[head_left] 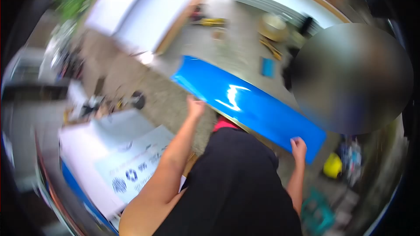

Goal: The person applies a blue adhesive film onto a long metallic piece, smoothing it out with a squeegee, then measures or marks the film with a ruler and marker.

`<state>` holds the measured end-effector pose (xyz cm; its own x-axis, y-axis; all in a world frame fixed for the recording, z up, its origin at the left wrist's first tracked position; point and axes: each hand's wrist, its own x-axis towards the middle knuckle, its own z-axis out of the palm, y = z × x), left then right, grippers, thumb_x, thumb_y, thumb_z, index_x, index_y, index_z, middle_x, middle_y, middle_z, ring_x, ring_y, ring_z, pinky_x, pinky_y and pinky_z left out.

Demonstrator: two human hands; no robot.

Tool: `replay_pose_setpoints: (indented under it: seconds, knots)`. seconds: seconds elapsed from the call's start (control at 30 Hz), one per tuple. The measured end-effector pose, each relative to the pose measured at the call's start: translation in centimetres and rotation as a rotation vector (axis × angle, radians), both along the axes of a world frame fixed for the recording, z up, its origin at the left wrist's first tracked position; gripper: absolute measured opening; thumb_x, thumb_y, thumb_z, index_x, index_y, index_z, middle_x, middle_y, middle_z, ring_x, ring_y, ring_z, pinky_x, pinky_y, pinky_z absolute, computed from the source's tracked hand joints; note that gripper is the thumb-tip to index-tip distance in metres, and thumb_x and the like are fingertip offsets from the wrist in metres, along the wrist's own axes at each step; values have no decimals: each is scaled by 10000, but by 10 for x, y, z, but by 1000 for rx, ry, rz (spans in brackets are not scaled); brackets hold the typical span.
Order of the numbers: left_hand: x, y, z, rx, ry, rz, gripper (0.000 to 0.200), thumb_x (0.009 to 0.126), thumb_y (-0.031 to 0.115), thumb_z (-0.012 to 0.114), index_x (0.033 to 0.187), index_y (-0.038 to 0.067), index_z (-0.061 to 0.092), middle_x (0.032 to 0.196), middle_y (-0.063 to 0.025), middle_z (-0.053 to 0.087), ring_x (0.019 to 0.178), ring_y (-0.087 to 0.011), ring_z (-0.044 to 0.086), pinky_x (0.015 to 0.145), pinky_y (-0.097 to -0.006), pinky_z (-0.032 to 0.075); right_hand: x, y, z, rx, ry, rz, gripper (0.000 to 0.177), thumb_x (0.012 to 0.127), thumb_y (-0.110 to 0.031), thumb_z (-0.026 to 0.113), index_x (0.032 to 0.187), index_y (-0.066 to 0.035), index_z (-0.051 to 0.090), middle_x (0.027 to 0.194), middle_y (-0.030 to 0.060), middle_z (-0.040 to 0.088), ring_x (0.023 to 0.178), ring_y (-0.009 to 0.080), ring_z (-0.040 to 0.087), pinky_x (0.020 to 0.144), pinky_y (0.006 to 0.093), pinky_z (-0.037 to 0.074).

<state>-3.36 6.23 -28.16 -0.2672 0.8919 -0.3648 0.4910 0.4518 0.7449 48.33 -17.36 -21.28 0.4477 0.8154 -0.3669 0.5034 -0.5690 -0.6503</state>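
A long glossy blue panel (pixel 253 105) spans the view at a slant in front of my body, its left end farther away than its right. My left hand (pixel 195 106) is closed on the near edge toward the left end. Toward the right end, my right hand (pixel 299 148) pinches the same near edge, fingers at the blue face. The panel's underside is hidden, and part of it lies over the grey work table (pixel 175 46).
On the table are a roll of tape (pixel 273 27), a yellow-handled tool (pixel 212 22), a small blue block (pixel 267 67) and white boards (pixel 151 15). Printed white sheets (pixel 131 161) lie at lower left. A blurred person (pixel 350 78) is at right, near a teal stool (pixel 318 212).
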Motion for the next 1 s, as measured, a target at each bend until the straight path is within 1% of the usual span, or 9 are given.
replay_pose_setpoints:
  seconds: [0.07,0.23,0.27,0.47,0.6,0.67,0.83,0.93,1.0]
  knots:
    - [22,-22,35,-153,24,-46,808,909,73,714,1561,44,239,972,-117,705,857,-223,692,756,-388,577,9,31,2,50,-16,141,170,916,-161,742,910,3,698,808,134,710,729,230,673,696,384,527]
    - [18,-121,66,37,-33,1,725,870,101,743,1508,73,401,1025,-180,729,974,-366,704,860,-462,554,0,120,-16,9,19,540,157,871,-122,764,858,14,688,708,133,650,641,252,605,648,404,505]
    - [10,-145,71,25,41,24,697,917,165,717,1520,78,377,1087,-158,730,946,-319,714,867,-461,565,-8,138,-18,-32,17,634,147,879,-101,758,871,25,686,724,126,668,654,222,623,652,382,518]
    - [-46,-316,79,-44,352,669,356,897,167,683,1241,75,669,1009,-138,771,949,-299,745,834,-421,574,-66,226,-25,-28,69,973,146,895,-88,750,855,32,678,724,119,677,656,215,638,639,380,526]
    - [-79,-419,66,18,461,1096,257,917,171,667,1172,139,672,992,-101,762,907,-315,733,814,-477,569,-94,255,-58,-27,151,1001,125,930,-65,720,891,50,690,776,106,719,682,190,668,658,341,552]
    - [-91,-443,94,89,534,1223,233,912,140,665,1145,131,669,975,-94,749,898,-309,722,820,-473,555,-117,248,-49,-7,-116,1378,257,966,-225,648,1077,-7,725,942,191,751,792,275,694,683,418,548]
    - [-138,-528,185,320,962,1478,209,886,64,665,1092,91,646,988,-86,695,931,-304,662,873,-469,476,-218,185,-37,-114,65,1685,309,961,-316,693,1029,-26,776,927,188,774,856,300,737,809,427,568]
    - [-181,-597,243,326,1210,1634,292,885,64,659,1172,56,610,1112,-142,650,1086,-355,601,976,-491,424,-283,150,-42,-145,37,1726,263,939,-286,737,1060,-57,784,998,186,783,896,320,738,888,432,565]
    - [-208,-642,295,384,1378,1657,340,894,98,681,1217,38,595,1223,-162,611,1185,-381,543,1014,-507,401,-317,125,-56,33,223,1609,139,937,-73,714,955,65,715,808,118,734,700,187,685,691,332,569]
